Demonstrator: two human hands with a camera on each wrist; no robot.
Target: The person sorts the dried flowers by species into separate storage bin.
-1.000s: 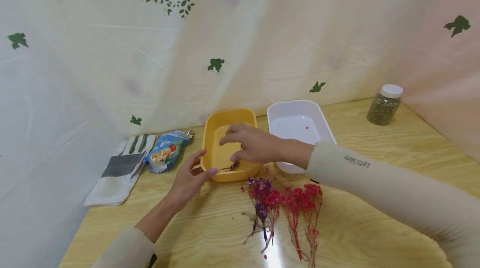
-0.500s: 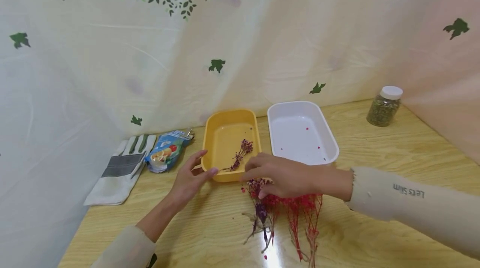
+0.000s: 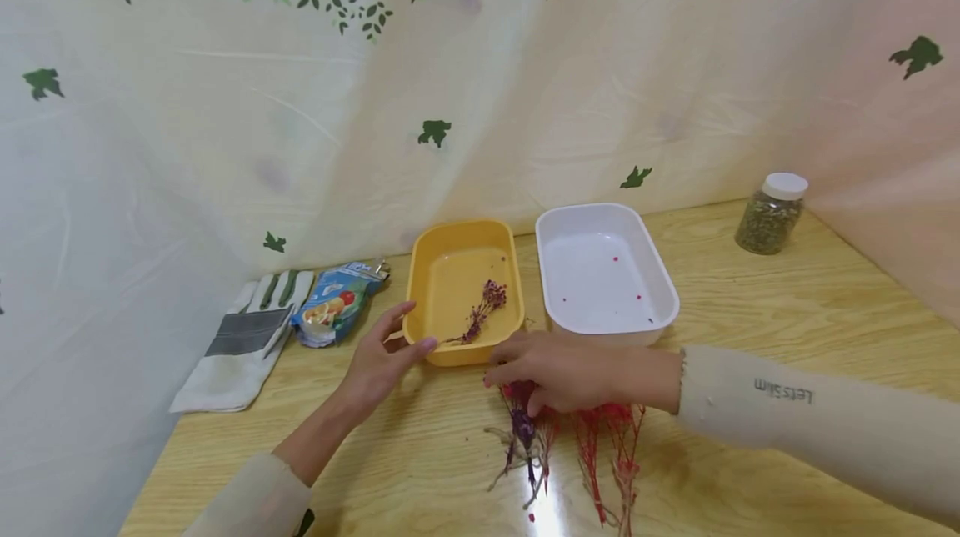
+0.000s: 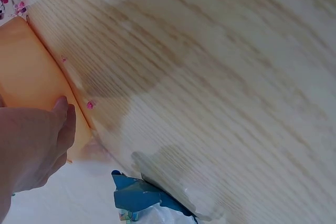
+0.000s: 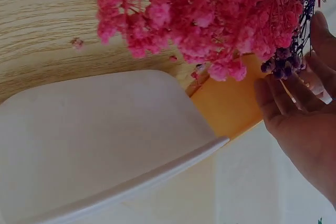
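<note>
In the head view, my left hand [image 3: 382, 366] touches the front left corner of a yellow tray [image 3: 442, 241], thumb and fingers spread along its rim. Inside the tray lies one sprig of dried purple flowers [image 3: 483, 308]. My right hand [image 3: 562, 370] is over the bunches on the table, in front of the tray. There a dried purple bunch [image 3: 522, 424] lies beside red dried flower bunches [image 3: 588, 445], whose heads the hand partly hides. In the right wrist view, thumb and fingers sit apart at either side of the purple flower heads [image 5: 286, 64].
A white tray [image 3: 600, 270] with a few tiny petals stands right of the yellow one. To the left lie white-and-grey work gloves [image 3: 243, 341] and a blue snack pouch [image 3: 333, 303]. A white-capped jar [image 3: 768, 220] stands at the back right, near the printed curtain [image 3: 487, 62].
My right hand has come out of the yellow tray, leaving the purple sprig there, and moved down and right to the bunches on the table. The left hand has stayed at the tray's corner.
</note>
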